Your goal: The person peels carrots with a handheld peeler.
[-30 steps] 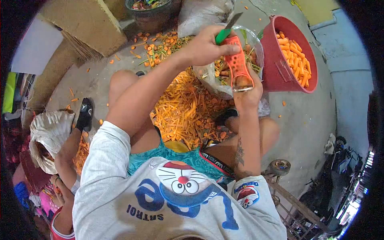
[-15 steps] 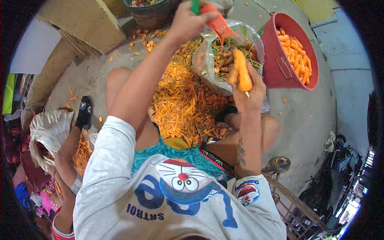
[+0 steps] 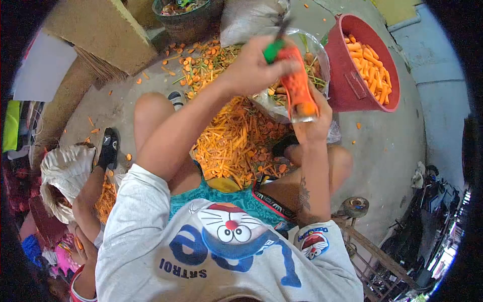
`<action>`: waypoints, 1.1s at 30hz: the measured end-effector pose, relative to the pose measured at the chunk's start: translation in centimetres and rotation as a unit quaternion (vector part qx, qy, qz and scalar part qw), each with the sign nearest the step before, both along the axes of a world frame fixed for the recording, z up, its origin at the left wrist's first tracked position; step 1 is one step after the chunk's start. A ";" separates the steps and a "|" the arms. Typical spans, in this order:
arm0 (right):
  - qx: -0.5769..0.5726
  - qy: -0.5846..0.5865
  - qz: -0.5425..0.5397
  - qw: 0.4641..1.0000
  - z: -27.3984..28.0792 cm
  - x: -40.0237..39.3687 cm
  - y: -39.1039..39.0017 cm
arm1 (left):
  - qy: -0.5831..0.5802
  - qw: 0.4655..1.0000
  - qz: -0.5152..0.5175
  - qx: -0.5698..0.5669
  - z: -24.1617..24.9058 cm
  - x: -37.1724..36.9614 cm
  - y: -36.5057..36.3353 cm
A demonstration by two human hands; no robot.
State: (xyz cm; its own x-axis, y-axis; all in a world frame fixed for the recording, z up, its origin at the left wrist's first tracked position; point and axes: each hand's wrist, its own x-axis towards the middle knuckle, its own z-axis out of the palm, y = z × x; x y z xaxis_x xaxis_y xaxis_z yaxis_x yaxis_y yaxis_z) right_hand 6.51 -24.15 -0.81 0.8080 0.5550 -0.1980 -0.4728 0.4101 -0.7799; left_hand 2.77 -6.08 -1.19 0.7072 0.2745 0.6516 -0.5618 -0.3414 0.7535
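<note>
My left hand [image 3: 251,68] is closed around an orange-red peeler [image 3: 296,83], whose wide end lies over a carrot. A green-handled knife [image 3: 273,51] is also held in this hand, its dark blade blurred. My right hand [image 3: 317,123] grips the carrot [image 3: 305,109] from below; the peeler covers most of it. Just behind both hands is a clear plastic bag [image 3: 324,55] with unpeeled carrots and green stems. Between my legs, a heap of carrot peelings [image 3: 226,146] covers the floor.
A red tub [image 3: 342,65] of peeled carrots stands at the right. A dark bucket [image 3: 183,22] and a white sack [image 3: 251,22] are at the back. At the left, another person's hand [image 3: 86,244] is near a pale sack [image 3: 65,168]. A metal frame [image 3: 372,251] stands lower right.
My left hand has come down and toward me, bringing the peeler from above the bag onto the carrot. My right hand stays nearly in place, still gripping the carrot.
</note>
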 end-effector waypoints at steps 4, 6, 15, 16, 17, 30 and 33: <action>0.080 0.011 0.103 0.991 -2.0 0.8 -1.4 | 0.066 0.990 0.066 -0.103 -0.6 1.3 5.5; -0.010 -0.060 0.092 0.994 -1.8 0.9 -1.1 | 0.124 0.976 0.104 -0.144 -0.1 0.6 7.1; 0.010 -0.016 0.084 0.996 -1.7 0.5 -1.0 | 0.061 0.987 0.137 -0.062 0.3 0.7 7.1; 0.060 0.013 0.098 0.993 -1.7 1.0 -1.2 | 0.076 0.987 0.112 -0.091 0.6 0.3 5.3; 0.109 0.044 0.113 0.987 -1.7 1.1 -1.3 | 0.094 0.985 0.086 -0.119 0.8 -0.3 3.4; 0.006 0.037 0.030 0.999 -1.3 2.7 -0.8 | 0.192 0.966 0.070 -0.158 2.4 -1.0 4.6; 0.000 0.013 0.000 1.000 -2.2 3.4 -2.0 | 0.173 0.928 0.081 -0.320 4.4 -2.4 7.7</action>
State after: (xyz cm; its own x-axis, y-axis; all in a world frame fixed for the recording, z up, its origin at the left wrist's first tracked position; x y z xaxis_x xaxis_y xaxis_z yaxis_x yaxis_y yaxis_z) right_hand 9.94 -26.12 -3.03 0.8029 0.5544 -0.2193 -0.4928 0.4103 -0.7673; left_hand 0.34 1.63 3.21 0.7591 0.6481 0.0610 -0.2292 0.1784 0.9569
